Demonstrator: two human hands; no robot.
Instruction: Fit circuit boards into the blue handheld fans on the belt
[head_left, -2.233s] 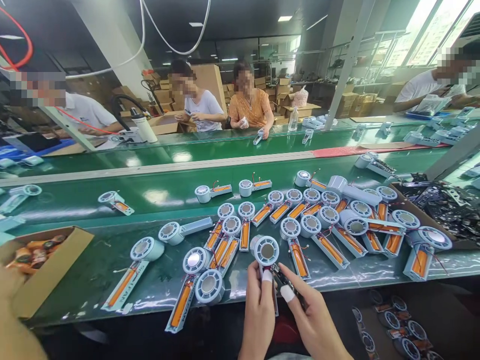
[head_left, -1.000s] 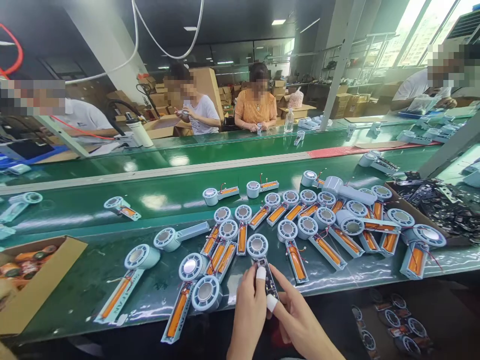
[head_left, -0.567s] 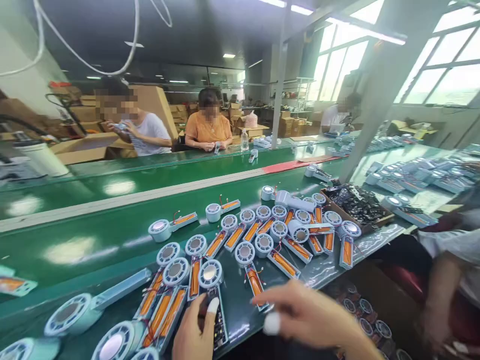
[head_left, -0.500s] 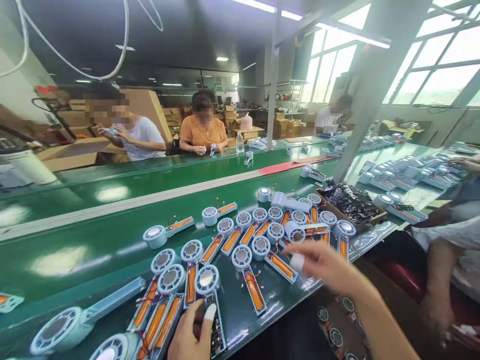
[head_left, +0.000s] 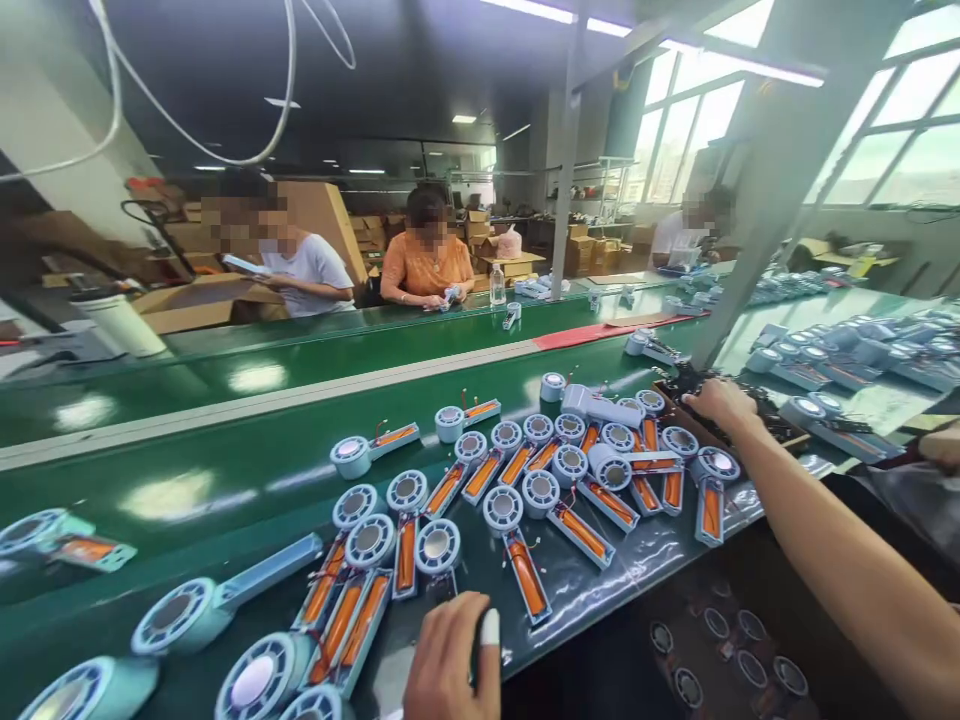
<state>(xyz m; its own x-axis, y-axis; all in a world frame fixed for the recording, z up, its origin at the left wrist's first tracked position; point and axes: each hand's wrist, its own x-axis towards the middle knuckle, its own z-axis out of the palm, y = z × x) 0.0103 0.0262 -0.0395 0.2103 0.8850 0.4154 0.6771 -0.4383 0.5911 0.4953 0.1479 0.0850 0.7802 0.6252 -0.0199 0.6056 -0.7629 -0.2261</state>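
Note:
My left hand [head_left: 454, 655] is at the table's front edge, fingers curled around the handle of a light-blue handheld fan [head_left: 437, 546]. Most of that handle is hidden by the hand, and a white cover sits on one fingertip. My right hand [head_left: 721, 403] is at the cardboard box of small black parts [head_left: 776, 425], its fingers bent down among them. What those fingers hold, if anything, is hidden. Between the hands lie several more fans [head_left: 504, 508] with round slotted heads and opened handles showing orange batteries [head_left: 527, 578] and thin wires.
A green conveyor belt [head_left: 247, 440] runs behind the fans, with a pale strip [head_left: 420, 365] along it. Co-workers [head_left: 427, 255] sit across the belt. A metal post [head_left: 750, 270] rises by the parts box. More fans [head_left: 840, 350] are piled at the right.
My right hand has moved right and away from me, from the loose fans to the parts box. The left hand has closed further over the fan's handle. The view has shifted slightly left.

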